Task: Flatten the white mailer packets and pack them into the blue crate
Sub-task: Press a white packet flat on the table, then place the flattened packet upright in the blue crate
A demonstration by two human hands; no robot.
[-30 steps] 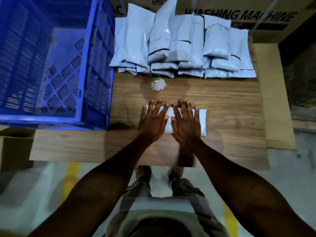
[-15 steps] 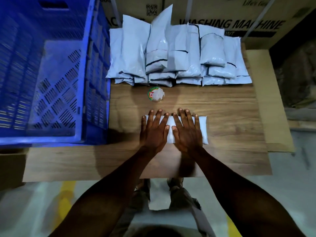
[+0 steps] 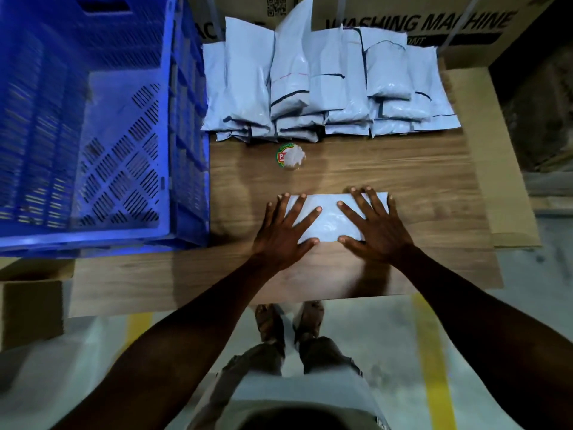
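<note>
Flat on the wooden desk point(image 3: 403, 169) lies one white mailer packet point(image 3: 328, 220), set lengthwise left to right near the desk's near edge. Both hands are open with the fingers spread, palms down on it: the left hand point(image 3: 280, 234) covers the packet's left end, and the right hand point(image 3: 376, 226) covers its right end, so that only the middle strip of the packet shows between them. Neither hand grips anything; they press flat on the packet.

Farther back on the desk, a pile of white mailer packets point(image 3: 325, 88) lies in overlapping rows, several with dark seal strips across them. Just in front of that pile, between it and the pressed packet, sits a small round sticker or lid with a green and red rim point(image 3: 290, 156); its print is too blurred to read.

At the left stands the blue crate point(image 3: 93, 135), its slotted floor bare, its right wall just beside the pile. Behind the pile is a cardboard box printed "WASHING MACHINE" point(image 3: 418, 23). A smaller cardboard box point(image 3: 31, 305) sits low at the near left, beneath the crate's near edge.
</note>
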